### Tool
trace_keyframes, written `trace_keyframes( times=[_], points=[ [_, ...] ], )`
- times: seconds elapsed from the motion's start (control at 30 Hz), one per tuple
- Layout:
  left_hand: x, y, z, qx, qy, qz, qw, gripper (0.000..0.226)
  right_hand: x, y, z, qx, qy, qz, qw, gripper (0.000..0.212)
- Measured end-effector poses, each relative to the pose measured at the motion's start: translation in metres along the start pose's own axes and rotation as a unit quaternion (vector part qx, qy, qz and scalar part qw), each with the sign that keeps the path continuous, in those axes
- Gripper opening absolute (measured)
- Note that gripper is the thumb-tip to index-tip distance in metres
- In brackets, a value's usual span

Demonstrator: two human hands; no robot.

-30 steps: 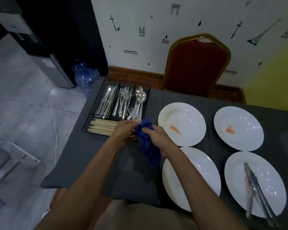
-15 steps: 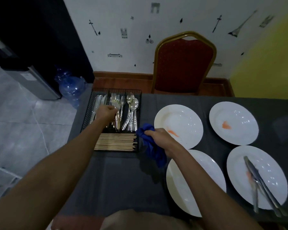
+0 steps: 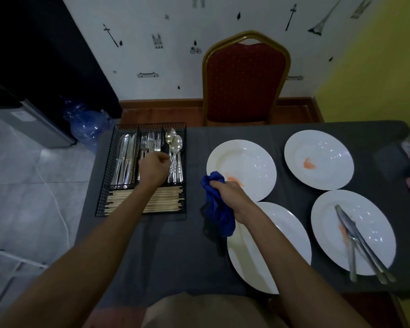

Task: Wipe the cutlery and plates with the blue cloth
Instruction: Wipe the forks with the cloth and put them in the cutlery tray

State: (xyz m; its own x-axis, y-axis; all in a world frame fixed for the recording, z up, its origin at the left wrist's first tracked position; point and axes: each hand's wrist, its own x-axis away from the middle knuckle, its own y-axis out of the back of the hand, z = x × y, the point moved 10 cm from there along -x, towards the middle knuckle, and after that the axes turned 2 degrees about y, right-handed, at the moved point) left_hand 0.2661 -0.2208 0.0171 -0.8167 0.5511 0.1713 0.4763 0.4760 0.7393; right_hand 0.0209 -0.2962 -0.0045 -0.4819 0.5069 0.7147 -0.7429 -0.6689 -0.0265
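Observation:
My right hand (image 3: pixel 227 192) grips the crumpled blue cloth (image 3: pixel 217 209) above the table, at the near left rim of the far left white plate (image 3: pixel 249 162), which has an orange smear. My left hand (image 3: pixel 154 170) reaches into the black wire cutlery tray (image 3: pixel 104 185), fingers curled down among the forks (image 3: pixel 150 143). Knives (image 3: pixel 124 159) lie to its left, spoons (image 3: pixel 175 150) to its right. The far right plate (image 3: pixel 322 152) is smeared too. The near right plate (image 3: pixel 374 233) carries a knife and a fork (image 3: pixel 357 242). My right forearm crosses the near left plate (image 3: pixel 291 240).
Wooden chopsticks (image 3: pixel 166 200) fill the tray's front section. A red chair with a gold frame (image 3: pixel 244 79) stands behind the dark-clothed table (image 3: pixel 171 252). Dark items (image 3: pixel 393 159) sit at the table's right edge. A blue water bottle (image 3: pixel 88 124) is on the floor at left.
My left hand left the cloth, went into the cutlery tray and now sits lower over the forks. My right hand kept the cloth and stayed by the far left plate.

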Motion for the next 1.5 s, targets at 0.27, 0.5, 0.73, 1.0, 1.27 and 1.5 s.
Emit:
trace_keyframes(
  times=[0.27, 0.5, 0.73, 1.0, 1.27, 1.5],
  points=[
    [0.097, -0.082, -0.071, 0.101, -0.022, 0.088, 0.991, 0.016, 0.028, 0.061, -0.016, -0.023, 0.024, -0.026, 0.999, 0.024],
    [0.179, -0.172, -0.142, 0.070, -0.038, 0.188, 0.979, 0.015, 0.063, 0.166, -0.053, -0.036, 0.033, -0.090, 0.995, 0.027],
    [0.256, -0.270, -0.199, 0.029, -0.052, 0.290, 0.955, 0.014, 0.102, 0.276, -0.108, -0.108, 0.005, -0.177, 0.978, 0.024],
    [0.311, -0.347, -0.234, -0.039, -0.097, 0.319, 0.942, 0.024, 0.137, 0.355, -0.153, -0.126, -0.015, -0.225, 0.966, 0.022],
    [0.342, -0.389, -0.244, -0.207, -0.110, 0.337, 0.912, 0.028, 0.153, 0.401, -0.178, -0.140, -0.015, -0.228, 0.963, 0.024],
    [0.315, -0.343, -0.212, -0.190, -0.020, 0.354, 0.916, 0.023, 0.149, 0.401, -0.178, -0.122, -0.003, -0.165, 0.979, 0.024]
  ],
)
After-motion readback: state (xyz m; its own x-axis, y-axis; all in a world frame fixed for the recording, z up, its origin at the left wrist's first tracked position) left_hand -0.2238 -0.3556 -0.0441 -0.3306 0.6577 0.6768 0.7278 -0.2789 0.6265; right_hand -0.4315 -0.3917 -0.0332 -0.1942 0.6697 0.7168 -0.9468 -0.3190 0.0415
